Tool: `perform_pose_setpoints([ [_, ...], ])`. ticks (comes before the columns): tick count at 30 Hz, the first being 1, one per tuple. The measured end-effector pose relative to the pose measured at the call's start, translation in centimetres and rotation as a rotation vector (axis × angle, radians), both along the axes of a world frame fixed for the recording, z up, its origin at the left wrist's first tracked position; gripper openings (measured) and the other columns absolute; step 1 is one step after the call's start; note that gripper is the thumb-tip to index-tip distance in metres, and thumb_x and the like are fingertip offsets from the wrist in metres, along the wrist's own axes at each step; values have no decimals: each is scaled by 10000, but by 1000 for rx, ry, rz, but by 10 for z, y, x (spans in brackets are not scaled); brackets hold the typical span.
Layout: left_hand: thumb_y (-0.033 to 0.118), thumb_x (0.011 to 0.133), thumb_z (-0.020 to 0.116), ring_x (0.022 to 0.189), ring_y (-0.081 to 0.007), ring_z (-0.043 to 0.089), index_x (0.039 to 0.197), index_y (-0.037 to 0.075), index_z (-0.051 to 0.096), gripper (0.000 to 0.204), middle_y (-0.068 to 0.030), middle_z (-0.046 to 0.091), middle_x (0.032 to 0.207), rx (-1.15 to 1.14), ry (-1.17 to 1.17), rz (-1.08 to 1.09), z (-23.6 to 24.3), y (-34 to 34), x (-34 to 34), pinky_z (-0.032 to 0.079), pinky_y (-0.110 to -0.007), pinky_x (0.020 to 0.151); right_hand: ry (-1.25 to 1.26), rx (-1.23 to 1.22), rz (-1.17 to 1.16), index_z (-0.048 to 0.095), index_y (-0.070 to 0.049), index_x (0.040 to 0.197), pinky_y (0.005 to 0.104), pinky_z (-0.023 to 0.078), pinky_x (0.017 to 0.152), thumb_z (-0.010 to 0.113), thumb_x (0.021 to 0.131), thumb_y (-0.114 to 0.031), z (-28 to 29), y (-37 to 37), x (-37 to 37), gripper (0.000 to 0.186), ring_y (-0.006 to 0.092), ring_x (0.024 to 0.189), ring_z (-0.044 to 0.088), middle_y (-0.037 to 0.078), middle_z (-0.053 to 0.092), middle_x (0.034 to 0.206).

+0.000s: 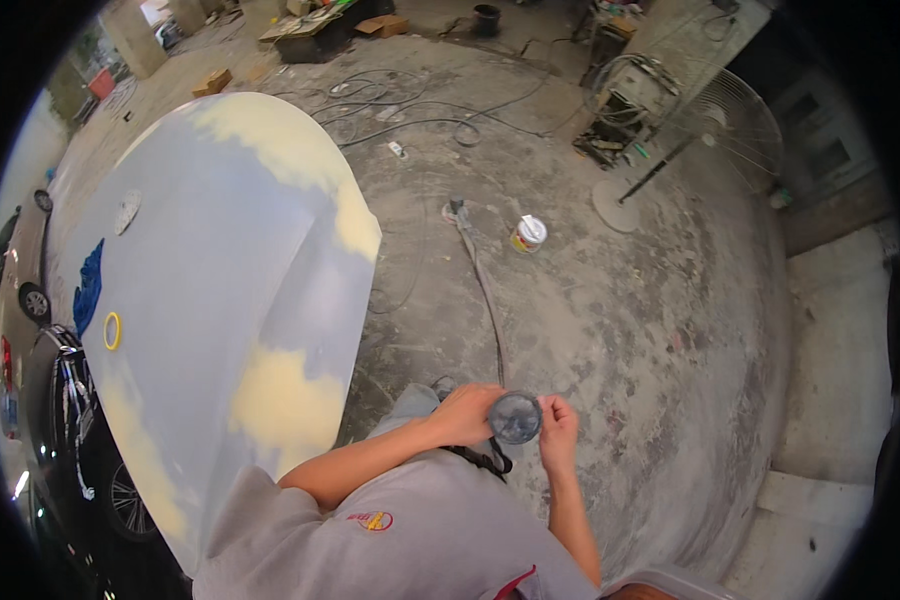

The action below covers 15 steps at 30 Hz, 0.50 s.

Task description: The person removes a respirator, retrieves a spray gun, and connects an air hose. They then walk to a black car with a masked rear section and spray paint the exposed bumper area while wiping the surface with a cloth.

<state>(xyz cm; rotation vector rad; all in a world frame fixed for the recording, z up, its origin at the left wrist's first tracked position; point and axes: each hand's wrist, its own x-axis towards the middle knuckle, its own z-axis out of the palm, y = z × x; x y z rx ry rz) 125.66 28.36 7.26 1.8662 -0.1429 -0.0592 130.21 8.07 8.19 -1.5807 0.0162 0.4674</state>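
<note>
My left hand (464,413) grips a sander whose round grey pad (515,417) faces up at me, just in front of my chest. My right hand (558,432) touches the right edge of that pad with its fingertips. A dark hose (482,290) runs from the tool away across the concrete floor. To my left lies a large pale grey car hood (210,290) with yellowish filler patches (285,395).
On the hood lie a yellow tape roll (112,330), a blue cloth (90,285) and a white disc (127,211). A small can (528,234) stands on the floor. A pedestal fan (720,130), cables and machinery are at the back. Parked cars (30,290) line the left.
</note>
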Motion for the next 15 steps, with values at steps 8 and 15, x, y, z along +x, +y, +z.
perform_pose_setpoints([
  [8,108,758,693,892,-449,639,987,13,680,248,-210,682,916,47,142,187,3,90,173,506,-502,772,52,16,320,584,-61,824,241,411,565,584,1055,-272,-28,100,218,313,70,606,500,-8,580,697],
  [15,106,741,677,888,-468,636,943,8,662,224,-238,680,902,213,199,442,17,191,314,510,-509,762,95,100,666,574,-65,816,246,419,552,577,1054,-301,-40,241,422,336,74,598,520,0,585,691],
])
